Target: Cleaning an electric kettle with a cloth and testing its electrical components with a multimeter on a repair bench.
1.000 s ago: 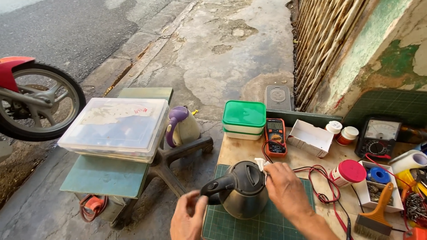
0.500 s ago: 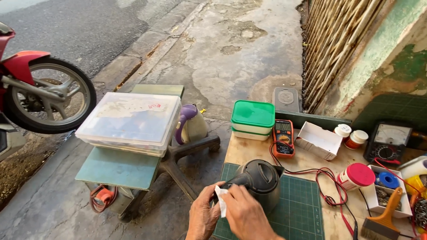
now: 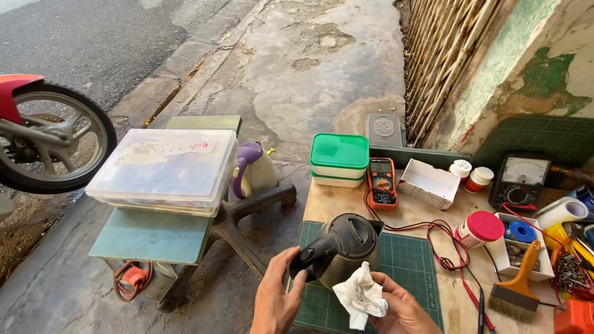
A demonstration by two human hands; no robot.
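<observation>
Black kettle [image 3: 343,250] standing upright on the green mat [image 3: 408,272] at the near edge of the bench, lid shut, handle turned leftward. Left hand [image 3: 276,303] closed around the handle [image 3: 312,255], steadying. Right hand [image 3: 402,309] pinching a crumpled white rag [image 3: 360,295] against the kettle's near side. Probably light if empty, rigid, smooth-walled and so likely slippery; best taken by the handle, never the lid. Rag soft and limp, easily bunched in the fingers. Red leads [image 3: 445,238] trailing from the multimeter [image 3: 381,180] just beside the kettle, apt to snag if swung right.
</observation>
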